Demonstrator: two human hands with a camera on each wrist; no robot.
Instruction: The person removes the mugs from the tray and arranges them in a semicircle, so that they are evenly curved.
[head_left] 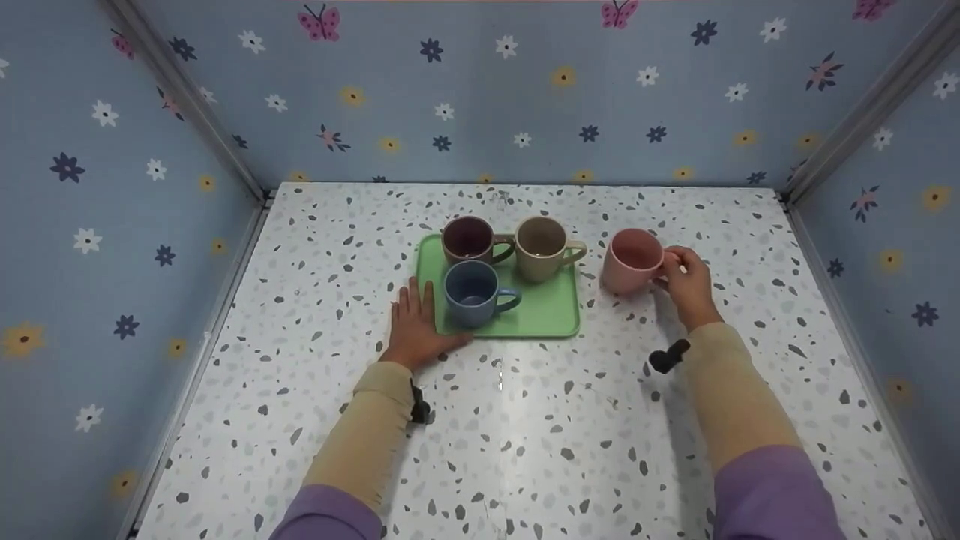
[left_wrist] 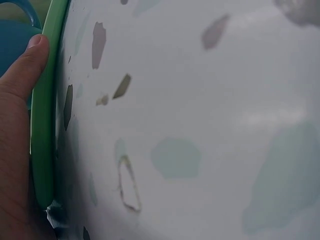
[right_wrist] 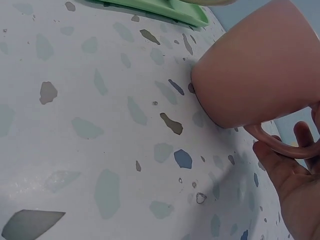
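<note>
Pink mug [head_left: 628, 270] is occupying the spot just right of a green tray [head_left: 544, 311], the right hand [head_left: 688, 285] pinching its handle [right_wrist: 272, 141] (the angle is hiding whether the base is touching the speckled table [head_left: 525, 435]). Well apart, the left hand [head_left: 416, 334] is resting straight fingers along the tray's left edge, thumb [left_wrist: 30, 62] meeting the near rim. Sharing the tray are a blue mug [head_left: 471, 294], maroon mug [head_left: 466, 244] and beige mug [head_left: 538, 255], whose handle is jutting rightward. A careless leftward swing could be knocking that handle; a loose pinch could be letting the pink mug tip.
</note>
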